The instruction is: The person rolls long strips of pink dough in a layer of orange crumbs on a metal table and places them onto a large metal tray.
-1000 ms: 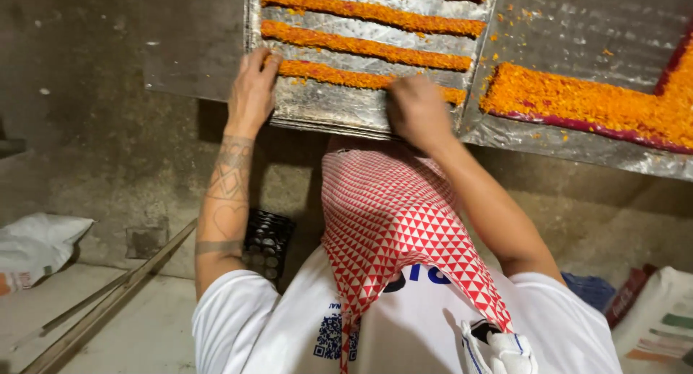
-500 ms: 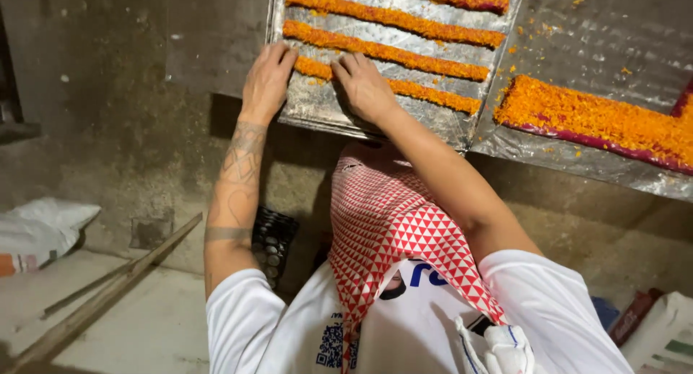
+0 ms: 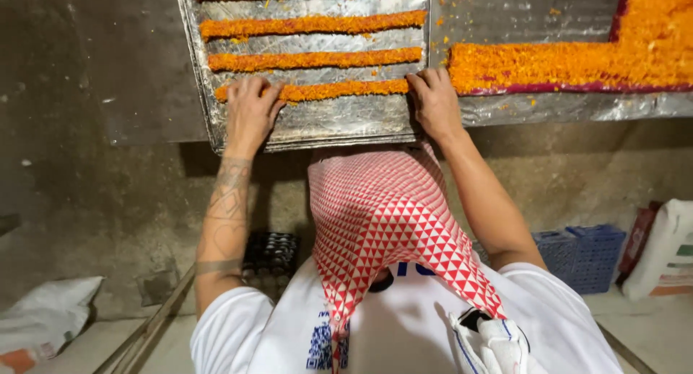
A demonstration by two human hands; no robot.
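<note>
Three packages show, all well below the fingers and apart from them. A white sack with a green and orange label stands far to their lower right — a slim red bag leans just beside it. A crumpled white bag with an orange corner lies far to the lower left.

A square blue-and-white printed code sits on the white shirt, straight below.

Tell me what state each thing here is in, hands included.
left hand: open, flat on the near orange strip's left end
right hand: open, fingers at that strip's right end
near orange strip: lying straight across the tray
foil-lined tray: holding four orange strips in rows
neighbouring sheet: bearing a wide orange band edged dark red
red-and-white patterned cloth: hanging down over the white shirt
</note>
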